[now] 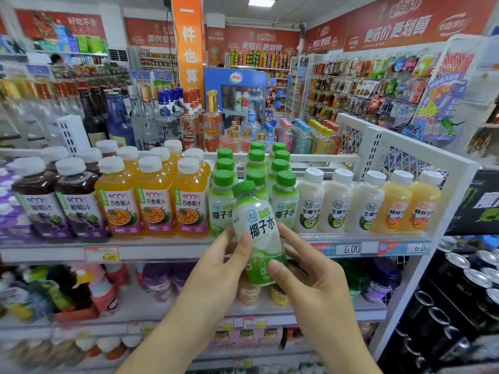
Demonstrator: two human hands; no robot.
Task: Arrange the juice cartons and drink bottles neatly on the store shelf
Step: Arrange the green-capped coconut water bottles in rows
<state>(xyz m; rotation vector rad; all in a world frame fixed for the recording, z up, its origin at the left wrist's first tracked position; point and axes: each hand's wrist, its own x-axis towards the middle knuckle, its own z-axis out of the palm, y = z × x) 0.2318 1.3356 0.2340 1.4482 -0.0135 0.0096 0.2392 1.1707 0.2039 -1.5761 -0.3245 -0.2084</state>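
A green-capped coconut water bottle [256, 233] is held in front of the shelf edge, tilted slightly left. My left hand [224, 268] grips its left side with the thumb across the label. My right hand [305, 273] holds its right side and lower part. Behind it on the white shelf [172, 248] stand rows of the same green-capped bottles [283, 201], with a gap in the front middle. Orange passion fruit juice bottles [155, 201] and dark grape juice bottles [78, 203] stand to the left. White coconut milk bottles [334, 203] and orange drink bottles [405, 206] stand to the right.
Liquor bottles [189, 122] fill the shelf behind. Lower shelves [151, 300] hold more drinks. A white perforated upright [445, 211] ends the shelf on the right, with black cans [469, 279] beyond it. Price tags [351, 249] line the shelf edge.
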